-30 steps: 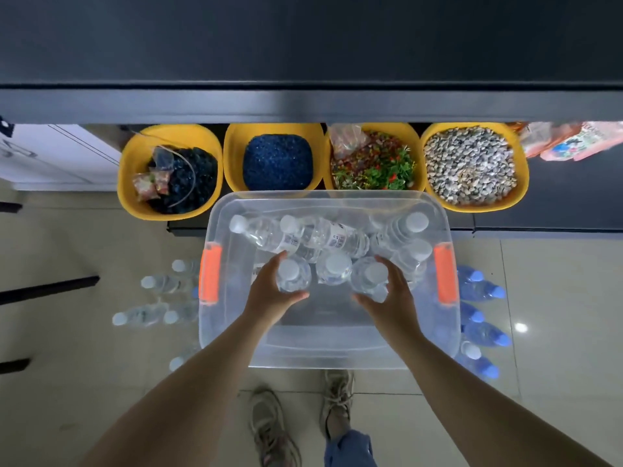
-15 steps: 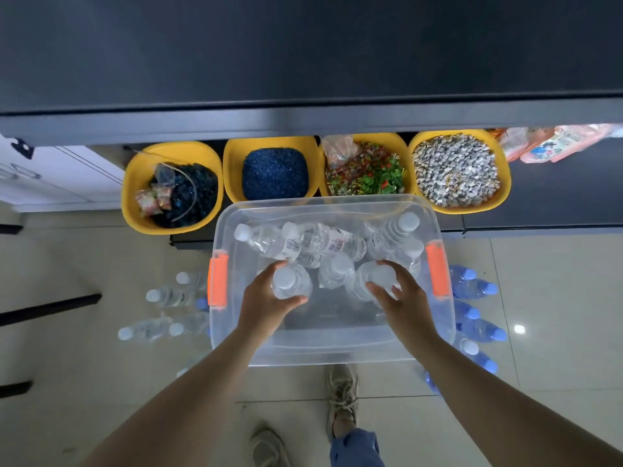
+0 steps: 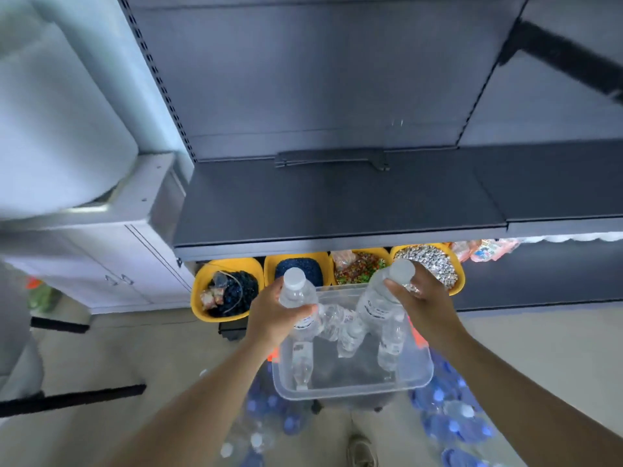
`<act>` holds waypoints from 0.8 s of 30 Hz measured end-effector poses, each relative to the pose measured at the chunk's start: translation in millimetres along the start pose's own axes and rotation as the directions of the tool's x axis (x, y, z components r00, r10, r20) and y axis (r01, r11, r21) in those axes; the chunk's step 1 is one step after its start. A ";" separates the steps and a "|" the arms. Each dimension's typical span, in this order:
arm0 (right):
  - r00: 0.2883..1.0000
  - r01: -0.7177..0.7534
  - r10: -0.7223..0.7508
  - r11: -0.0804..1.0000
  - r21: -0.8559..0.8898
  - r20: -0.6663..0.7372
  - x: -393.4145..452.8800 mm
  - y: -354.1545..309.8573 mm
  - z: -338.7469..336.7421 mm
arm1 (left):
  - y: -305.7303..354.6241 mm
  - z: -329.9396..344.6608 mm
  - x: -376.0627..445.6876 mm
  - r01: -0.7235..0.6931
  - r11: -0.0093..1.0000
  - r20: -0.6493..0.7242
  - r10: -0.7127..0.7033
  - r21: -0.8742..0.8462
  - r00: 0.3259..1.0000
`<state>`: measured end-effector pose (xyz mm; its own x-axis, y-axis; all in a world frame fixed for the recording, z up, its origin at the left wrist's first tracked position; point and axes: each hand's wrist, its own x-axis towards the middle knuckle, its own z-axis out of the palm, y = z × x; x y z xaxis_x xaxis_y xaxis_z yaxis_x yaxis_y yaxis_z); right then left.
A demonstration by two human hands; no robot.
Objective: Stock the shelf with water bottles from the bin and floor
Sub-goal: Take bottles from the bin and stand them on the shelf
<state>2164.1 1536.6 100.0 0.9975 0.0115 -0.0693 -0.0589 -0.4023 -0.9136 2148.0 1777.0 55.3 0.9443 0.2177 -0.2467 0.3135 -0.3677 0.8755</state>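
Observation:
My left hand (image 3: 274, 318) grips a clear water bottle (image 3: 296, 291) with a white cap, lifted above the clear plastic bin (image 3: 354, 389). A second white-capped bottle (image 3: 387, 291) is held in my right hand (image 3: 421, 308), also raised over the bin. More bottles (image 3: 344, 326) remain inside the bin. The dark grey shelf (image 3: 337, 203) stretches bare just above and beyond both hands. Blue-capped bottles (image 3: 448, 423) lie on the floor to the right of the bin, and others (image 3: 269, 412) lie below it on the left.
Four yellow tubs (image 3: 229, 271) of loose goods sit under the shelf, behind the bin. A white cabinet (image 3: 101, 257) stands at the left. Packaged goods (image 3: 485, 249) lie on the lower shelf at right. My shoe (image 3: 362, 449) is on the tiled floor.
Both hands have lifted a bottle each out of the bin and upward. The view has tilted up, so the bare shelf now fills the upper frame.

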 end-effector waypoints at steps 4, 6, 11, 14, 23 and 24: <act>0.992 0.122 -0.122 0.992 -0.017 0.027 -7.6 -102.5 -27.4 | 81.3 -55.3 -21.3 -0.104 0.995 -0.017 0.104 0.001 0.994; 0.983 0.179 -0.178 0.984 -0.005 0.032 -10.2 -153.4 -39.8 | 123.1 -82.3 -32.5 -0.144 0.990 -0.008 0.144 0.004 0.990; 0.944 0.325 -0.326 0.945 0.023 0.058 -20.5 -279.5 -71.0 | 229.7 -152.1 -59.3 -0.295 0.955 -0.044 0.294 -0.026 0.955; 0.907 0.418 -0.421 0.904 0.090 0.023 -25.1 -347.8 -87.7 | 290.2 -192.0 -77.7 -0.376 0.926 -0.053 0.374 -0.030 0.926; 0.840 0.533 -0.543 0.822 0.201 -0.004 21.2 -505.0 -96.9 | 431.1 -304.1 -75.3 -0.534 0.840 -0.148 0.519 -0.095 0.842; 0.836 0.536 -0.549 0.816 0.218 -0.003 30.6 -515.0 -92.8 | 440.5 -313.2 -67.0 -0.533 0.841 -0.150 0.517 -0.095 0.843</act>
<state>2228.5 1659.2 605.6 0.8665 0.2272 0.4446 0.4782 -0.1222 -0.8697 2191.6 1883.6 587.6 0.9428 0.1293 0.3074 -0.2492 -0.3395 0.9070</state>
